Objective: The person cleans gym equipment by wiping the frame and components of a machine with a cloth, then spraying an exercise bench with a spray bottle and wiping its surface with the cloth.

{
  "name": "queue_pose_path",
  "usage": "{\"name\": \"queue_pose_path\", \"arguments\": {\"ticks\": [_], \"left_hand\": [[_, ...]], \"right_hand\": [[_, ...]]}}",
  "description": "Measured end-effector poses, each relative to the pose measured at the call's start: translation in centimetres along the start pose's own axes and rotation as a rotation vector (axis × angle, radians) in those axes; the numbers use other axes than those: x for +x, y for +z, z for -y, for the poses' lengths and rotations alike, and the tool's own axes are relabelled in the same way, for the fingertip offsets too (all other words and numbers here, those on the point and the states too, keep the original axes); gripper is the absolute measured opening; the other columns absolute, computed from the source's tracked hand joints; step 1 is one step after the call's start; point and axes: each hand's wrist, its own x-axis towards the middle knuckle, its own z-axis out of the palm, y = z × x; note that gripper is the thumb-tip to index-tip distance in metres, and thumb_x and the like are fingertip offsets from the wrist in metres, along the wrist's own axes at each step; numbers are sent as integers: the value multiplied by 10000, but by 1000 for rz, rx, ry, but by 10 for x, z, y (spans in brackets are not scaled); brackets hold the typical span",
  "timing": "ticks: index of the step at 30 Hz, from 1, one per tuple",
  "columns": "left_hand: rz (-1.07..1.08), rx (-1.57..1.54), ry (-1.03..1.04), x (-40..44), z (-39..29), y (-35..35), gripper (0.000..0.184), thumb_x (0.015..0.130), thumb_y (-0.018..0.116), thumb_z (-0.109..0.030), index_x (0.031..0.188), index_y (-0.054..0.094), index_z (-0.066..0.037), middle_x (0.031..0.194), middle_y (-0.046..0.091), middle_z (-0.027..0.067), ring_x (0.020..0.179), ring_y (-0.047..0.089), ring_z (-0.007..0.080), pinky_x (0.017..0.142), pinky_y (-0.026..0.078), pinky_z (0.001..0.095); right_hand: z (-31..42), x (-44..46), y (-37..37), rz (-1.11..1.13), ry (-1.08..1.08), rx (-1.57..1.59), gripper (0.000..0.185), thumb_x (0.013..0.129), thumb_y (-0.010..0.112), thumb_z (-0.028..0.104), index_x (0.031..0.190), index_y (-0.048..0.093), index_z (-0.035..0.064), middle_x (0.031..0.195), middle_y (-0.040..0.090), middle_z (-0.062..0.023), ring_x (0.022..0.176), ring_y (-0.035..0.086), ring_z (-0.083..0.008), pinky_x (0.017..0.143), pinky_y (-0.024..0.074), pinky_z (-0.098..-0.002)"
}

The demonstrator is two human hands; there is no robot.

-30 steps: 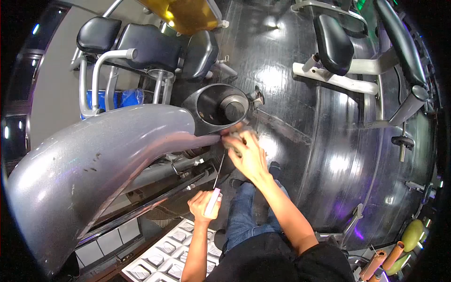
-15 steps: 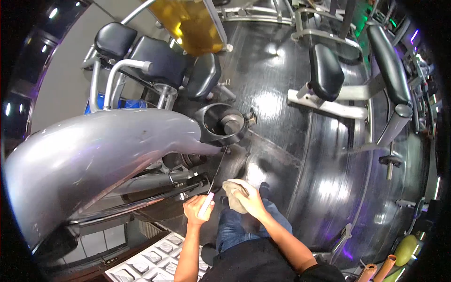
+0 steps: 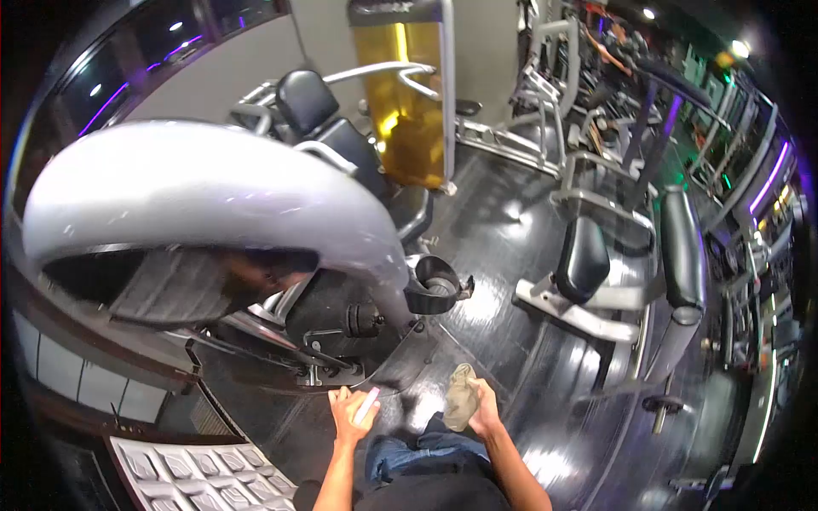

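Observation:
My left hand (image 3: 351, 415), low in the middle of the view, is closed around a white and pink handle (image 3: 366, 405). Any thin blade or rod beyond the handle is too faint to make out. To its right, my right hand (image 3: 486, 410) grips a crumpled beige cloth (image 3: 462, 398) that hangs from the fingers. Both hands are in front of my body, apart from each other. Beyond them stands the large curved silver frame (image 3: 230, 183) of a machine, with a black cup holder (image 3: 432, 285) at its lower right end. Neither hand touches the frame.
Black padded seats (image 3: 583, 261) on silver frames stand at the right. A yellow panel (image 3: 404, 102) is at the back. A person (image 3: 615, 61) is far off among machines. White patterned panels (image 3: 200, 477) lie at the lower left, and the dark floor (image 3: 545, 375) shines.
The view has tilted up and shows more of the room. My right hand has come away from the cup holder with the cloth. My left hand still holds the handle.

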Motion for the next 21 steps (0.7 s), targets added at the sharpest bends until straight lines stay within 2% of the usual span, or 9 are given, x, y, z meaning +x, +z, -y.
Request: {"name": "queue_pose_path", "arguments": {"ticks": [5, 6, 7, 10, 13, 17, 18, 19, 21], "left_hand": [[-77, -255, -282, -67, -14, -2, 239, 789, 711, -270, 915, 736, -68, 797, 573, 75, 804, 518, 268, 746, 360, 397], [-123, -354, -337, -86, -16, 0, 230, 795, 711, -244, 914, 726, -48, 829, 590, 86, 816, 544, 277, 754, 391, 392], [-173, -453, -392, -103, -17, 2, 221, 801, 711, -219, 913, 717, -29, 861, 606, 97, 827, 571, 286, 762, 423, 387], [-285, -511, -539, -152, -43, -11, 203, 815, 707, -172, 928, 693, -4, 927, 632, 109, 852, 618, 301, 768, 476, 363], [-445, -388, -659, -201, -85, -34, 193, 824, 703, -149, 946, 678, -2, 953, 643, 121, 870, 639, 301, 769, 491, 349], [-594, -291, -824, -283, -134, -49, 188, 839, 686, -156, 954, 675, -8, 887, 650, 143, 817, 645, 322, 723, 493, 362], [-642, -257, -832, -304, -149, -53, 177, 855, 669, -162, 929, 672, -1, 871, 651, 140, 791, 638, 320, 692, 485, 367], [-690, -219, -844, -324, -164, -56, 178, 870, 653, -169, 903, 669, 6, 855, 652, 136, 764, 630, 319, 661, 476, 372], [-736, -4, -873, -361, -191, -59, 195, 872, 652, -199, 890, 673, -6, 842, 651, 130, 769, 636, 312, 660, 478, 366]], "right_hand": [[-17, 22, -10, 230, 262, 9, 363, 883, 495, 266, 1147, 599, 40, 1032, 673, -129, 940, 640, -317, 871, 511, -479], [-23, 25, -5, 137, 292, -7, 396, 895, 458, 275, 1177, 574, 22, 1086, 647, -171, 998, 619, -362, 923, 485, -589], [-27, 26, -2, 166, 316, -42, 396, 895, 458, 275, 1177, 574, 22, 1086, 647, -171, 998, 619, -362, 923, 485, -589], [-37, 9, 14, 207, 441, -81, 423, 892, 455, 263, 1223, 531, 10, 1200, 591, -209, 1137, 565, -385, 972, 396, -738], [-57, -15, 28, 255, 488, -188, 429, 887, 461, 247, 1239, 512, 7, 1215, 585, -205, 1163, 553, -405, 958, 412, -733], [-95, -28, 27, 426, 605, -382, 453, 888, 470, 262, 1264, 495, 9, 1197, 589, -192, 1129, 582, -393, 968, 484, -622], [-103, -45, 37, 387, 614, -455, 443, 890, 486, 274, 1249, 512, 16, 1161, 601, -167, 1067, 615, -363, 900, 546, -526], [-116, -51, 40, 423, 668, -523, 443, 890, 486, 274, 1249, 512, 16, 1161, 601, -167, 1067, 615, -363, 900, 546, -526], [-142, -58, 47, 470, 803, -686, 388, 886, 517, 303, 1159, 554, 30, 1021, 610, -125, 888, 609, -294, 763, 557, -471]]}}
